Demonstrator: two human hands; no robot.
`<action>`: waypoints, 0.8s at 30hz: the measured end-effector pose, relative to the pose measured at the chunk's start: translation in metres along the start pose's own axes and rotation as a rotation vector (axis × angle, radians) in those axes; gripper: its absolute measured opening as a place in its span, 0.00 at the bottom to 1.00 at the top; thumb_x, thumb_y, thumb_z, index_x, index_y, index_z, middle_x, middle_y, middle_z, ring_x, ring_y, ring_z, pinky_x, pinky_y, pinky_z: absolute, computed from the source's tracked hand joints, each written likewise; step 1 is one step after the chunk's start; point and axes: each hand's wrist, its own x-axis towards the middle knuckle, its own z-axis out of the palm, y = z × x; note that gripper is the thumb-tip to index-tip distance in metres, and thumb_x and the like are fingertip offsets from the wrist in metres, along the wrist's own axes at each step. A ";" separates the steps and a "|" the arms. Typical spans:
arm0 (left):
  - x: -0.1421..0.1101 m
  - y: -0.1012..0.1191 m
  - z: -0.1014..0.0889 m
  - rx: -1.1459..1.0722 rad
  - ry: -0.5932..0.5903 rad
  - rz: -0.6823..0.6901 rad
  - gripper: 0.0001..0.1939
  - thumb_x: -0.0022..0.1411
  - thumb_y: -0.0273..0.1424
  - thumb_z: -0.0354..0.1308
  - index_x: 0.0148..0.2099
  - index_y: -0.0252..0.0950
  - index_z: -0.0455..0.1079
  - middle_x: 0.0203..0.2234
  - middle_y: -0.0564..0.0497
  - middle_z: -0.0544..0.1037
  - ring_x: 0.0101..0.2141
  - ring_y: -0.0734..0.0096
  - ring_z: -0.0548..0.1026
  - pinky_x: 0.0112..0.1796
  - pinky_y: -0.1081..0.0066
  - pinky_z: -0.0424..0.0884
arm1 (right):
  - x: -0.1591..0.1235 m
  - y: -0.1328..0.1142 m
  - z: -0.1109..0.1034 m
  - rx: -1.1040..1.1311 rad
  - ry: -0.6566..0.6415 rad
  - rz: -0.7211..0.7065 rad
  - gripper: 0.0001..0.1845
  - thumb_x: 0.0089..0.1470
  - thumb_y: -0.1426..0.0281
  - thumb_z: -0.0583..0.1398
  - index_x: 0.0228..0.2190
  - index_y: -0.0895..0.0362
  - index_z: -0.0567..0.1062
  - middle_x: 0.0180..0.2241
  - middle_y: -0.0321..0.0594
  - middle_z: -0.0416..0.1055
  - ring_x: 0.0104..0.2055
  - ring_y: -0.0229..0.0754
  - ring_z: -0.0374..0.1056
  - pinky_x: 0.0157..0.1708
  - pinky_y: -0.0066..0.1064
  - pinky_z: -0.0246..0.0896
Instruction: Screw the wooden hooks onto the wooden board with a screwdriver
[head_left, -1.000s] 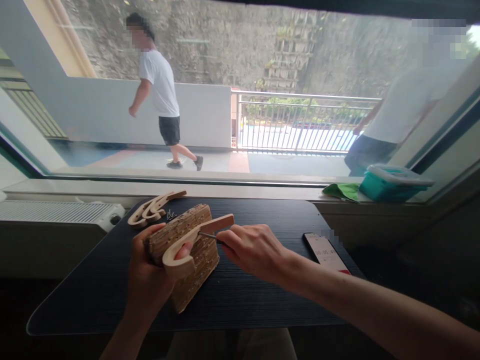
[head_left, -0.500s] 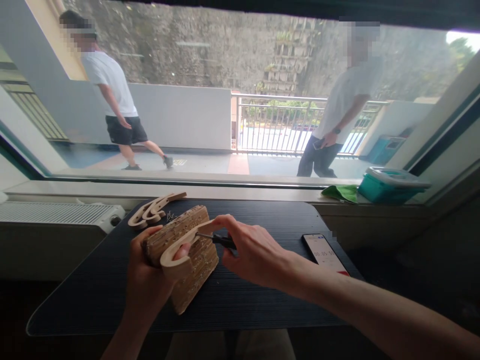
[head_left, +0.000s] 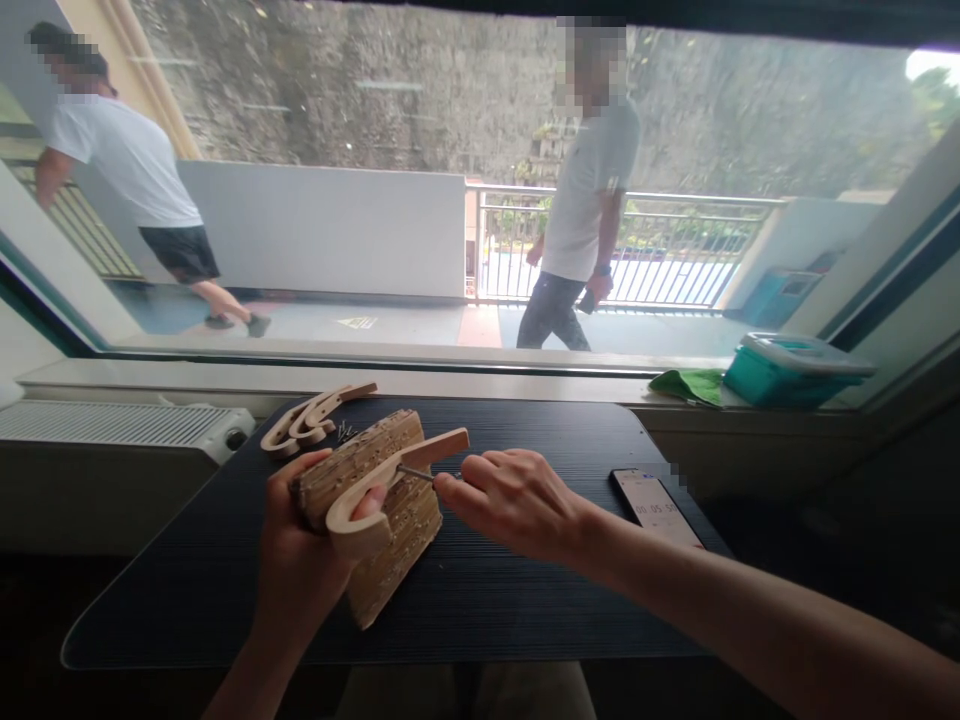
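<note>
My left hand point(head_left: 304, 540) is closed around the edge of a rough, pitted wooden block point(head_left: 401, 545), its thumb inside the curve of a pale wooden hook point(head_left: 352, 510). The hook lies against the block's face, its straight end pointing up and right past the edge. In my right hand point(head_left: 517, 505) is a screwdriver, its handle hidden by the curled fingers. The screwdriver's metal shaft point(head_left: 418, 473) reaches left, its tip at the middle of the hook. Behind the block on the dark table point(head_left: 525, 610) lie more wooden hooks point(head_left: 289, 428) and several small screws point(head_left: 346, 432).
A phone point(head_left: 656, 508) showing a timer lies on the table's right. A green cloth point(head_left: 686, 386) and a teal lidded box point(head_left: 791, 375) sit on the windowsill. A radiator point(head_left: 120, 428) stands at left. Two people walk outside beyond the window.
My right hand has come off the hook's straight end and now wraps the screwdriver handle. The block and hook stay nearly still in my left hand. Both people outside have moved left.
</note>
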 end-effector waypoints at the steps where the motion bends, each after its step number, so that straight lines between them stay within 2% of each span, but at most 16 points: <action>1: 0.000 -0.001 0.000 0.002 -0.003 0.012 0.28 0.45 0.36 0.66 0.49 0.40 0.63 0.37 0.49 0.74 0.33 0.64 0.76 0.36 0.65 0.75 | -0.001 -0.002 0.002 0.100 -0.006 0.085 0.10 0.62 0.71 0.49 0.37 0.56 0.70 0.25 0.34 0.68 0.23 0.32 0.59 0.21 0.29 0.43; 5: 0.001 -0.003 0.000 -0.005 -0.009 0.042 0.28 0.44 0.36 0.67 0.48 0.39 0.63 0.37 0.49 0.74 0.33 0.64 0.76 0.36 0.65 0.75 | 0.000 -0.010 0.004 0.540 -0.029 0.532 0.11 0.60 0.63 0.52 0.38 0.55 0.70 0.24 0.31 0.69 0.23 0.31 0.58 0.23 0.25 0.46; 7: 0.001 -0.003 0.000 -0.007 -0.019 0.036 0.27 0.45 0.36 0.66 0.49 0.40 0.63 0.37 0.48 0.74 0.33 0.64 0.76 0.36 0.65 0.75 | 0.002 -0.010 0.000 0.647 -0.058 0.653 0.12 0.59 0.62 0.52 0.39 0.54 0.70 0.22 0.29 0.67 0.22 0.32 0.57 0.23 0.25 0.46; 8: 0.000 -0.002 -0.001 -0.008 -0.021 0.032 0.27 0.46 0.35 0.66 0.49 0.40 0.62 0.37 0.48 0.74 0.34 0.64 0.76 0.37 0.65 0.75 | 0.003 -0.010 -0.003 0.660 -0.084 0.666 0.12 0.59 0.61 0.52 0.39 0.53 0.71 0.22 0.29 0.66 0.22 0.32 0.57 0.23 0.25 0.46; 10: -0.001 -0.003 -0.001 -0.011 -0.015 0.021 0.28 0.46 0.35 0.66 0.49 0.41 0.62 0.38 0.48 0.74 0.34 0.64 0.76 0.37 0.65 0.75 | 0.006 -0.008 -0.012 0.614 -0.138 0.625 0.13 0.58 0.63 0.53 0.42 0.53 0.70 0.23 0.30 0.67 0.22 0.33 0.58 0.24 0.26 0.45; 13: -0.002 -0.004 -0.002 -0.010 -0.017 0.010 0.29 0.45 0.35 0.66 0.49 0.40 0.62 0.38 0.48 0.74 0.34 0.63 0.76 0.36 0.65 0.75 | 0.009 -0.009 -0.026 0.446 -0.192 0.506 0.20 0.53 0.69 0.56 0.49 0.52 0.65 0.28 0.32 0.70 0.25 0.36 0.61 0.25 0.27 0.45; 14: -0.003 -0.005 -0.002 -0.009 -0.023 0.012 0.29 0.45 0.35 0.66 0.49 0.40 0.62 0.37 0.48 0.74 0.34 0.63 0.76 0.36 0.65 0.75 | 0.010 -0.009 -0.029 0.379 -0.190 0.452 0.20 0.53 0.72 0.56 0.49 0.53 0.65 0.30 0.33 0.70 0.27 0.36 0.63 0.25 0.27 0.45; 16: -0.002 -0.006 -0.002 -0.010 -0.029 0.022 0.29 0.45 0.35 0.66 0.50 0.40 0.62 0.37 0.48 0.74 0.33 0.64 0.76 0.36 0.66 0.75 | 0.009 -0.011 -0.032 0.230 -0.171 0.313 0.13 0.54 0.75 0.54 0.43 0.54 0.67 0.32 0.35 0.70 0.28 0.36 0.63 0.24 0.28 0.44; 18: -0.002 -0.005 -0.001 -0.006 -0.017 0.023 0.29 0.45 0.35 0.66 0.50 0.40 0.62 0.37 0.48 0.75 0.33 0.64 0.76 0.36 0.66 0.75 | 0.007 -0.012 -0.030 0.080 -0.131 0.163 0.07 0.58 0.77 0.51 0.37 0.56 0.67 0.30 0.36 0.69 0.27 0.35 0.61 0.23 0.29 0.44; 20: -0.002 -0.005 -0.001 0.005 -0.009 0.015 0.29 0.45 0.36 0.66 0.49 0.39 0.63 0.37 0.49 0.75 0.33 0.64 0.76 0.36 0.66 0.75 | 0.004 -0.011 -0.024 -0.035 -0.076 0.052 0.07 0.60 0.77 0.50 0.34 0.57 0.66 0.27 0.35 0.66 0.26 0.35 0.60 0.23 0.30 0.44; 24: -0.003 -0.003 -0.001 0.007 0.006 0.020 0.29 0.45 0.36 0.66 0.49 0.39 0.63 0.37 0.48 0.75 0.33 0.64 0.76 0.35 0.66 0.75 | -0.001 -0.007 -0.008 -0.106 0.015 -0.032 0.08 0.61 0.76 0.48 0.33 0.58 0.66 0.24 0.33 0.64 0.24 0.35 0.58 0.23 0.32 0.44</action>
